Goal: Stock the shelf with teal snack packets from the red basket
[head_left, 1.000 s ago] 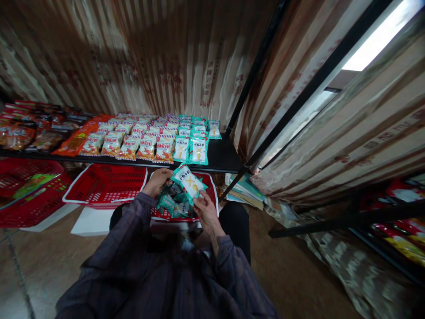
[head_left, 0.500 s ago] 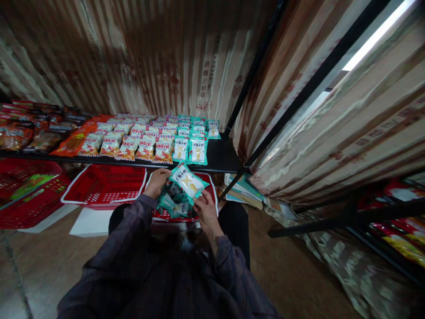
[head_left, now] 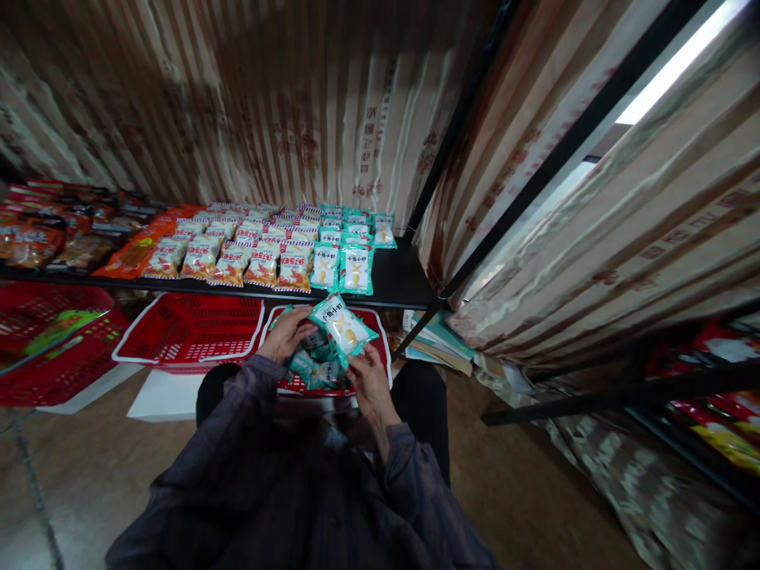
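A: Where is the packet, and what has hold of it?

B: The teal packet (head_left: 343, 326) is tilted, printed face up, above the near red basket (head_left: 385, 340), just short of the black shelf (head_left: 404, 273). The right hand (head_left: 369, 380) pinches its near right edge between thumb and fingers. The left hand (head_left: 288, 335) is curled narrow at the left edge; whether it grips or merely touches, I can't tell.

A: What could go wrong?

B: The wrapper looks slick. If the right pinch slackens while the left is only touching, the packet could slide onto the loose packets (head_left: 324, 374) in the basket. The front teal packets (head_left: 356, 269) lie near the shelf's edge, too, so a brushing knuckle could knock one askew or off.

A: And their neighbours?

B: The orange-and-white packets (head_left: 261, 263) sit snugly to their left; a careless shove could spoil that line.

A: What can't you make out?

B: Some left fingertips, lost around the packet's edge. The held packet also covers part of the basket's load, so I can't count it. The back rows overlap, the dark packs (head_left: 89, 237) at far left blur together, and the goods (head_left: 718, 419) at far right are cut off.
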Demonstrator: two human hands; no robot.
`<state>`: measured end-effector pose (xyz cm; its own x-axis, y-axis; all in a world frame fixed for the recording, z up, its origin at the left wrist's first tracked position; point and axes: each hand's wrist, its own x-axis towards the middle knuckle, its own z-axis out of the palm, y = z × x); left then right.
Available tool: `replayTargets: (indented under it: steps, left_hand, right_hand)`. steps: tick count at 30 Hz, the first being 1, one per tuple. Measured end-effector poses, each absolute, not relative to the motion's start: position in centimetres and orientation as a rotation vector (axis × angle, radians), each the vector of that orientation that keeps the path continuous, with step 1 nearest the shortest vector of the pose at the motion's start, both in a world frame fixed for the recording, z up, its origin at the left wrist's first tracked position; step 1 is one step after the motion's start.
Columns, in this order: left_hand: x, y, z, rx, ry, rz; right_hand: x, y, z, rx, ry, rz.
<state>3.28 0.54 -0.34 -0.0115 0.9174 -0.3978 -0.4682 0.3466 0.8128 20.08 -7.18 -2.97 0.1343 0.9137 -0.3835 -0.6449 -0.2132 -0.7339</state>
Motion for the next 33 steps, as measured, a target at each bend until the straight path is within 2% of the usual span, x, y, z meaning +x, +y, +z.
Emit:
replayTargets:
  steps: [6,14,33]
  left_hand:
    - [4.8,-0.3,-0.8,0.363,0.958,1.207]
    - [6.9,-2.0,-0.6,0.544,1.021,1.082]
    - [8.0,-2.4,-0.3,0.472,1.022,1.209]
  right_hand:
    - [19.9,-7.1,-3.1,-1.009,-0.256,1.501]
    - [19.0,-7.6,-3.5,-1.036,-0.256,1.488]
    - [18.9,-7.6,-4.1,-1.070,-0.460,1.386]
